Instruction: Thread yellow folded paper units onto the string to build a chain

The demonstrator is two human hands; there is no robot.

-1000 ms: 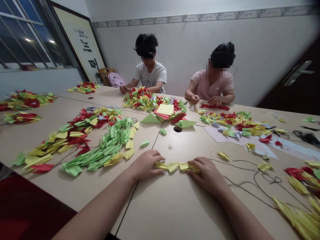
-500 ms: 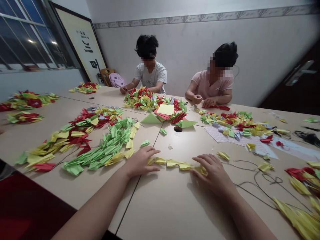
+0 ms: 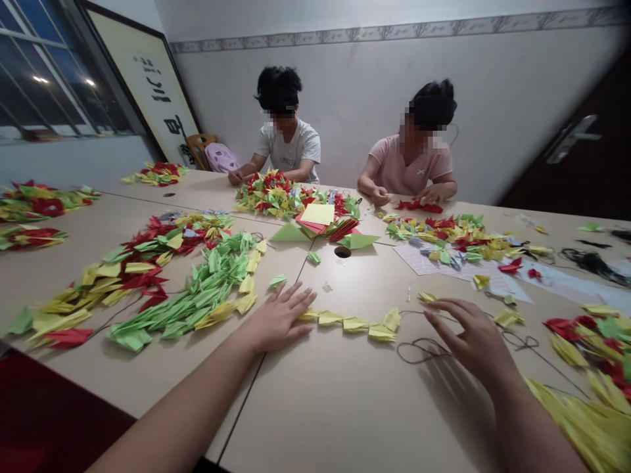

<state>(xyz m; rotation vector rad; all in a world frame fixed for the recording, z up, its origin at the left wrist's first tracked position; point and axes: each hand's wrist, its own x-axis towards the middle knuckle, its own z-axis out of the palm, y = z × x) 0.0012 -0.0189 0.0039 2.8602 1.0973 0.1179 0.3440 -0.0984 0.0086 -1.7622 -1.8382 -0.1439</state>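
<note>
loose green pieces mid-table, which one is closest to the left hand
The near green piece, just beyond the left hand and beside the long green pile; the other green piece lies farther off, near the round hole.

I count my two hands [image 3: 282,320], one yellow paper chain [image 3: 355,324], two people [image 3: 290,148], one backpack [image 3: 221,159], two table holes [image 3: 342,251].

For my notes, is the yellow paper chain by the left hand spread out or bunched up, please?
Mostly spread out: its folded pieces run in a row from the left hand.
</note>
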